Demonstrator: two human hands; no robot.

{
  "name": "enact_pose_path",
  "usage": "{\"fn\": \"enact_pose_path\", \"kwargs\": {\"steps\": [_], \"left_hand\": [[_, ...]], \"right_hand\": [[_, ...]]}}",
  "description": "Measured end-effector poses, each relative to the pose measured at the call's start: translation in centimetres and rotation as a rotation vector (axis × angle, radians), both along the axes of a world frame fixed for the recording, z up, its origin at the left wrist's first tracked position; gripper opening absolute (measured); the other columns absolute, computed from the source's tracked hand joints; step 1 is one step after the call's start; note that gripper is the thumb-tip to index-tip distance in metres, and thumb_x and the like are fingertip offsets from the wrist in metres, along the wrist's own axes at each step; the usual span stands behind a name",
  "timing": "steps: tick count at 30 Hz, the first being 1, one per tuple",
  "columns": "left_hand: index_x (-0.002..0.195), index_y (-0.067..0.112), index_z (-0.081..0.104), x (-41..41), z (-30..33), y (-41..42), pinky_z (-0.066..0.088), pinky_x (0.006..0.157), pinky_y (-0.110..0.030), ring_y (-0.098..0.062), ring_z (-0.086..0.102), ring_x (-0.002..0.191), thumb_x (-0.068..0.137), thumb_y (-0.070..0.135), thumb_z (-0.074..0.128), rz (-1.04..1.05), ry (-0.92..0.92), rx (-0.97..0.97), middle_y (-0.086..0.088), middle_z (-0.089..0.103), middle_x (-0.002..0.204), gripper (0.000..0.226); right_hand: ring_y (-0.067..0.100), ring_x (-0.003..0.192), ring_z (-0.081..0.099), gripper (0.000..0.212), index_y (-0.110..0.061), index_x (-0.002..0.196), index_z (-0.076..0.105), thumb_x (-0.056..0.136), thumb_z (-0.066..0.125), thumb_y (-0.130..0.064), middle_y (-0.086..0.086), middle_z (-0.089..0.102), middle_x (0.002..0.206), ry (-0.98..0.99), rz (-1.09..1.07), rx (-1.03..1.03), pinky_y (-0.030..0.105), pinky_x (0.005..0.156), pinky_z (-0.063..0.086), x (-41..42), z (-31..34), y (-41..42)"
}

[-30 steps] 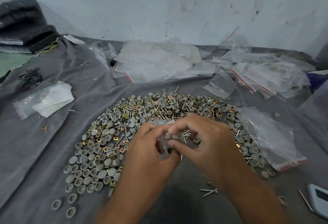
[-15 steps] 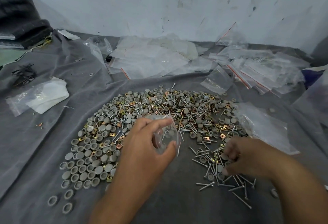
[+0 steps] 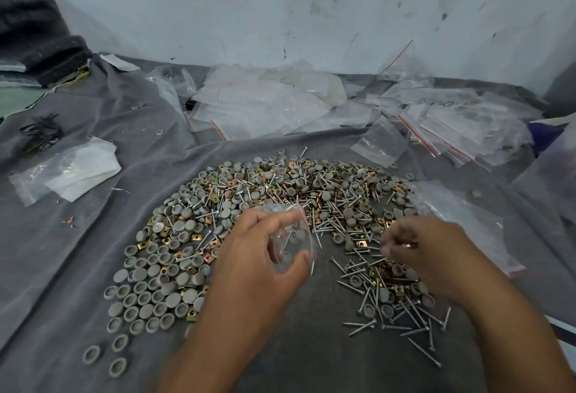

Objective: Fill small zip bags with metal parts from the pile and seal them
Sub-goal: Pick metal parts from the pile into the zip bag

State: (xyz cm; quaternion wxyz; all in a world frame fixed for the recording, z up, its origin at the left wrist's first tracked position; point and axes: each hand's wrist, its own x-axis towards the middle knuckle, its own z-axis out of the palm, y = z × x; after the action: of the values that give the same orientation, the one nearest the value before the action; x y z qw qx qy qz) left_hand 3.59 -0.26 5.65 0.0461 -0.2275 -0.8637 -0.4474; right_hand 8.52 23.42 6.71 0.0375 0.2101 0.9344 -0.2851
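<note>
Since the frame before, your right hand [image 3: 414,252] has lifted off the screws [image 3: 402,318], fingers curled, pinching a brass clip [image 3: 410,245]. Your left hand [image 3: 258,255] grips the bag [image 3: 294,236] by thumb and fingers, mouth up, above the pile's [image 3: 265,199] near edge; caps [image 3: 149,293] and a screw show inside it. Hands apart. Empty bags [image 3: 265,102] lie beyond the pile on the grey cloth [image 3: 78,268].
</note>
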Motion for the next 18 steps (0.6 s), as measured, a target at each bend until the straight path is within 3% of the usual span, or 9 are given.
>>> {"fn": "enact_pose_path", "kwargs": {"steps": [2,4,6,8,10,12,15,18], "left_hand": [[0.124,0.04,0.064,0.0,0.0,0.1,0.043,0.073,-0.011,0.0,0.055,0.085,0.078,0.033,0.075,-0.002,-0.003,0.007,0.021,0.051,0.095,0.047],[0.123,0.04,0.065,0.0,0.1,0.1,0.043,0.072,-0.011,0.0,0.054,0.084,0.078,0.033,0.076,-0.004,0.003,0.014,0.021,0.051,0.094,0.046],[0.12,0.04,0.066,0.0,0.2,0.2,0.04,0.068,-0.009,0.0,0.053,0.083,0.078,0.04,0.073,-0.009,0.011,0.013,0.02,0.049,0.089,0.042],[0.114,0.04,0.067,0.1,0.3,0.2,0.037,0.066,-0.009,0.001,0.052,0.082,0.078,0.044,0.067,-0.02,0.017,0.007,0.019,0.048,0.086,0.036],[0.107,0.035,0.069,0.0,0.2,0.2,0.036,0.066,-0.008,0.002,0.052,0.083,0.079,0.035,0.07,-0.026,0.013,0.006,0.017,0.05,0.087,0.028],[0.106,0.032,0.07,-0.1,0.1,0.2,0.036,0.066,-0.006,0.003,0.052,0.085,0.079,0.029,0.071,-0.023,0.012,0.004,0.016,0.051,0.09,0.027],[0.112,0.032,0.07,-0.1,0.2,0.2,0.035,0.068,-0.005,0.005,0.052,0.084,0.078,0.039,0.067,-0.012,0.016,0.018,0.019,0.05,0.089,0.035],[0.121,0.034,0.067,-0.1,0.3,0.1,0.039,0.071,-0.006,0.004,0.054,0.084,0.079,0.04,0.071,0.0,0.007,0.03,0.02,0.05,0.091,0.043]], "right_hand": [[0.0,0.078,0.066,0.002,-0.041,0.089,0.07,0.088,0.071,-0.039,-0.019,0.071,0.092,0.256,0.055,-0.12,0.013,0.058,0.044,-0.1,0.9,-0.9],[0.004,0.076,0.07,0.011,-0.042,0.094,0.073,0.084,0.071,-0.047,-0.017,0.074,0.088,0.464,0.195,-0.325,0.018,0.06,0.053,-0.2,2.1,-2.9],[0.006,0.074,0.071,0.013,-0.042,0.097,0.074,0.084,0.074,-0.046,-0.017,0.075,0.088,0.553,0.358,-0.401,0.018,0.063,0.055,-0.3,2.6,-5.2],[0.0,0.077,0.07,0.014,-0.037,0.099,0.076,0.085,0.078,-0.036,-0.022,0.074,0.09,0.647,0.444,-0.296,0.008,0.066,0.048,-0.6,2.2,-6.8],[-0.005,0.083,0.067,0.017,-0.03,0.099,0.077,0.082,0.082,-0.031,-0.022,0.073,0.093,0.684,0.446,-0.163,0.005,0.07,0.044,-1.0,1.7,-7.6],[-0.006,0.084,0.066,0.02,-0.025,0.098,0.078,0.08,0.084,-0.029,-0.02,0.073,0.095,0.691,0.436,-0.113,0.006,0.072,0.045,-1.2,1.4,-7.6],[-0.003,0.082,0.069,0.021,-0.024,0.099,0.078,0.08,0.084,-0.028,-0.019,0.074,0.096,0.706,0.433,-0.146,0.015,0.069,0.053,-1.1,1.7,-7.2],[0.0,0.077,0.069,0.011,-0.029,0.094,0.076,0.083,0.079,-0.031,-0.022,0.072,0.086,0.731,0.377,-0.159,0.014,0.065,0.052,-0.8,2.3,-6.2]]}}
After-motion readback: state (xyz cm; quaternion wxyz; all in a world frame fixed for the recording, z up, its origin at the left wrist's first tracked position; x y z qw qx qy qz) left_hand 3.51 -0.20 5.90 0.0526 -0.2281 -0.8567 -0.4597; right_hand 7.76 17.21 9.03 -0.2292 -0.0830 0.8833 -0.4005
